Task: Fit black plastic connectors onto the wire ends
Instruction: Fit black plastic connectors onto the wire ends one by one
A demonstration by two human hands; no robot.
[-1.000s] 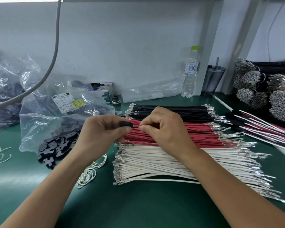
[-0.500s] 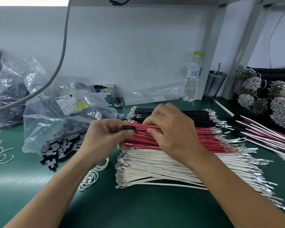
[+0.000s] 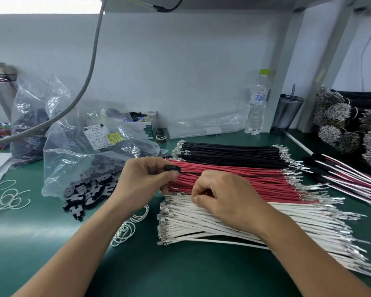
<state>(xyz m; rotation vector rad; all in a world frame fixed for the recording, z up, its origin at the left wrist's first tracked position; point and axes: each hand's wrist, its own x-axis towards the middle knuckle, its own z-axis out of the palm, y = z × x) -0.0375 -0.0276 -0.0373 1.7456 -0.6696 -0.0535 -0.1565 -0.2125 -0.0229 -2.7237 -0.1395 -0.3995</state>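
Observation:
Three flat wire bundles lie on the green mat: black wires [image 3: 229, 152] at the back, red wires [image 3: 234, 183] in the middle, white wires [image 3: 201, 221] nearest me. My left hand [image 3: 144, 181] pinches a black plastic connector [image 3: 172, 168] above the left ends of the red wires. A single black wire [image 3: 259, 175] runs from that connector to the right across the red bundle. My right hand [image 3: 225, 198] is lowered onto the seam between red and white bundles, thumb and curled fingers pinching a white wire near its left end.
A clear bag [image 3: 84, 155] spills loose black connectors [image 3: 88, 190] to the left. Rubber bands [image 3: 124, 230] lie beside my left forearm. Finished wire sets [image 3: 351, 181] and tied wire bunches [image 3: 338, 116] fill the right. A water bottle [image 3: 257, 103] and tumbler [image 3: 288, 113] stand at the wall.
My right hand let go near the connector and dropped toward me from the red wires onto the white bundle. My left hand kept the connector in place. The camera tilted slightly.

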